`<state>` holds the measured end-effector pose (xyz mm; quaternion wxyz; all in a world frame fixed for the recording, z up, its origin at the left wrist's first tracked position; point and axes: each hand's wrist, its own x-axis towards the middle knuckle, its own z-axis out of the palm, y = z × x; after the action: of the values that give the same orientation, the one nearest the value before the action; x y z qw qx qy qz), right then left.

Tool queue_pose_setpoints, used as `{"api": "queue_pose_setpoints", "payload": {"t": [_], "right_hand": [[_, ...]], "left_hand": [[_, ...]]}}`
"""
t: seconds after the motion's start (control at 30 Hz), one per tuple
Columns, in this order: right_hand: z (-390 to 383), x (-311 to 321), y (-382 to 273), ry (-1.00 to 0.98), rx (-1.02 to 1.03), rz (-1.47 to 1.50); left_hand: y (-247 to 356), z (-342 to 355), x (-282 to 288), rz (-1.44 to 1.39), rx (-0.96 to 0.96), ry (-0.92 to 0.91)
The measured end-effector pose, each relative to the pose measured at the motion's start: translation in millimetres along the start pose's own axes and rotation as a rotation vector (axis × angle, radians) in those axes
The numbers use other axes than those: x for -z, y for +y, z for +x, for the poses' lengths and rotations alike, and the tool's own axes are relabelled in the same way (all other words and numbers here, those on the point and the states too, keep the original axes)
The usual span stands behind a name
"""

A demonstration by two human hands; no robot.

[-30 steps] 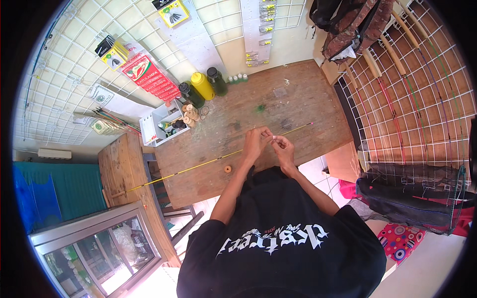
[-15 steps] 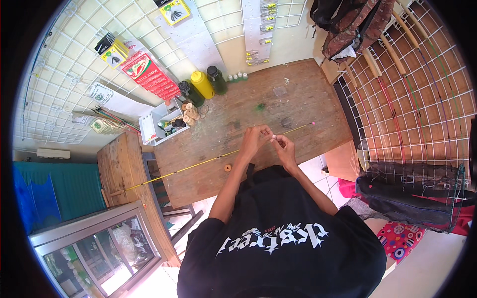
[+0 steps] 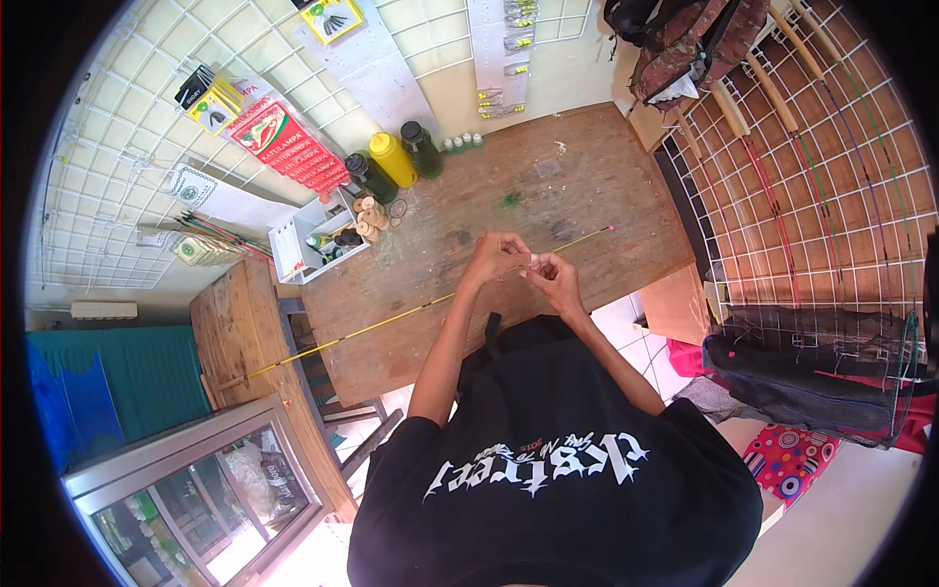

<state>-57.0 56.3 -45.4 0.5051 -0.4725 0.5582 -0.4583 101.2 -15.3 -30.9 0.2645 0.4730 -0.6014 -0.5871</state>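
Observation:
My left hand (image 3: 497,257) and my right hand (image 3: 558,282) meet above the wooden table (image 3: 391,352), thumbs and fingers pinched together. Whatever sits between the fingertips is too small to make out. Just beyond and beneath the hands lies a thin yellow rod (image 3: 391,318) with dark bands, like a fishing rod. It runs slantwise over the table, with a pink tip (image 3: 612,229) at the right, and reaches a second wooden table (image 3: 227,323) at the left. My left forearm crosses in front of part of it.
At the back left stand a white bin (image 3: 293,256) with small bottles, several wooden spools (image 3: 370,219), two dark bottles and a yellow squeeze bottle (image 3: 392,160). Small vials (image 3: 463,143) line the wall. Rods hang on the right-hand grid (image 3: 773,196); a glass-fronted cabinet (image 3: 196,489) stands lower left.
Both hands stay pinched together and have shifted slightly up and left. My left forearm moved left; the small round wooden piece beside it is no longer visible. The rod stays in place.

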Motion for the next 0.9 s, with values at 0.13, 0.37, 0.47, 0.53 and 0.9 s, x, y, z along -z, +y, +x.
{"api": "queue_pose_setpoints", "payload": {"t": [0.13, 0.37, 0.47, 0.53, 0.9], "right_hand": [[1, -2, 1, 0.033, 0.006, 0.010], [2, -2, 6, 0.052, 0.012, -0.019], [1, -3, 5, 0.074, 0.015, 0.022], [0, -3, 2, 0.091, 0.035, 0.054], [-3, -3, 4, 0.153, 0.067, 0.106]], "left_hand": [[-4, 3, 0, -0.007, 0.001, -0.011], [1, 3, 2, -0.019, 0.010, -0.002], [7, 2, 2, -0.027, 0.030, 0.008], [9, 0, 2, -0.031, 0.039, 0.020], [3, -4, -3, -0.133, 0.003, 0.057]]}}
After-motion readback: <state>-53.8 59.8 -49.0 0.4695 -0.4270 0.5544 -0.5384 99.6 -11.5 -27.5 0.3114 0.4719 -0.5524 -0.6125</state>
